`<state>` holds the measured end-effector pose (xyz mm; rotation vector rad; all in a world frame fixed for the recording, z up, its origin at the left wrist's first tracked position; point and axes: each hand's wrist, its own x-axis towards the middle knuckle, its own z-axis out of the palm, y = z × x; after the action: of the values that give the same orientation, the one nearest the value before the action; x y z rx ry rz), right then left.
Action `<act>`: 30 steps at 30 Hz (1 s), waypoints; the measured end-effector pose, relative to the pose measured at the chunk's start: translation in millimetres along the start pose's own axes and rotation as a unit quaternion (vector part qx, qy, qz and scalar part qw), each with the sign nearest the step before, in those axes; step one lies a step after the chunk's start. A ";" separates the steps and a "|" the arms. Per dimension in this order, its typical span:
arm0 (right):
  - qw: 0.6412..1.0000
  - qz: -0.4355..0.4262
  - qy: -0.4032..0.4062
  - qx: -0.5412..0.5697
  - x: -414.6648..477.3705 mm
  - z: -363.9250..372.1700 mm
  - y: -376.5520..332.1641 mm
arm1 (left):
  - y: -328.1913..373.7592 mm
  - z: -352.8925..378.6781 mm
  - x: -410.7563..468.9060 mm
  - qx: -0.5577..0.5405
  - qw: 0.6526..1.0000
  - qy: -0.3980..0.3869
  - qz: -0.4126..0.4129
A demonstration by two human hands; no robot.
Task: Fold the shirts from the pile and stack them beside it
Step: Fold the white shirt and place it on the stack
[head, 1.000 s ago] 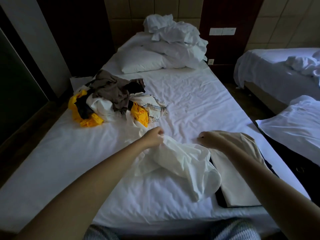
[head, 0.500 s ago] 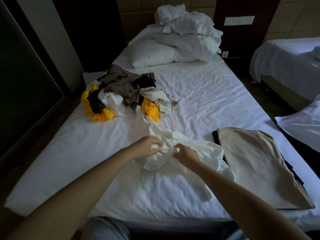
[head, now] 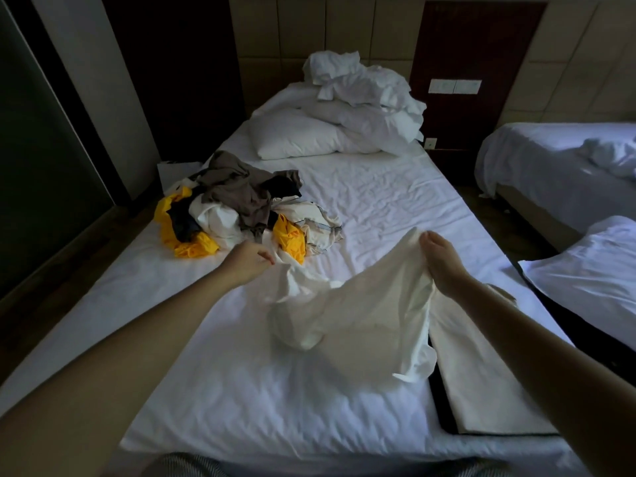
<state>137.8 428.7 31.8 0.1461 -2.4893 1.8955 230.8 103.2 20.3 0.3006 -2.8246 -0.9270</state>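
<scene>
A white shirt (head: 361,311) hangs stretched between my two hands above the bed. My left hand (head: 249,261) pinches one edge of it near the pile. My right hand (head: 442,263) grips the other edge, raised higher. The shirt's lower part sags and touches the sheet. The pile of unfolded shirts (head: 237,204), brown, yellow, black and white, lies on the left side of the bed. A folded beige shirt (head: 475,383) lies on top of a dark folded one at the bed's right edge, partly hidden by the white shirt and my right arm.
The bed (head: 378,208) has a wrinkled white sheet. Pillows and bunched bedding (head: 344,122) lie at its head. A second bed (head: 557,166) stands to the right, with a white pillow (head: 592,277) in front of it. A dark wall panel runs along the left.
My hands, close together on the bunched white shirt, have moved apart and lifted it, spreading it out. My right hand rose and went right.
</scene>
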 end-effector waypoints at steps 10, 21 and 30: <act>0.990 -0.012 -0.088 -0.108 -32.1 -10.4 -11.5 | 40.5 112.7 -11.5 -0.068 0.954 -0.291 -0.039; 0.931 0.011 -0.125 -0.343 -19.5 -54.7 37.3 | 43.0 56.4 4.5 -0.089 0.984 -0.149 0.030; 0.998 -0.031 -0.015 -0.058 21.9 -40.4 -54.2 | 109.7 -105.0 45.8 -0.081 0.981 0.147 0.101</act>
<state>118.4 451.8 96.1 0.2492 -2.5737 1.7334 192.6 119.3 173.3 0.1157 -2.4403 -0.9715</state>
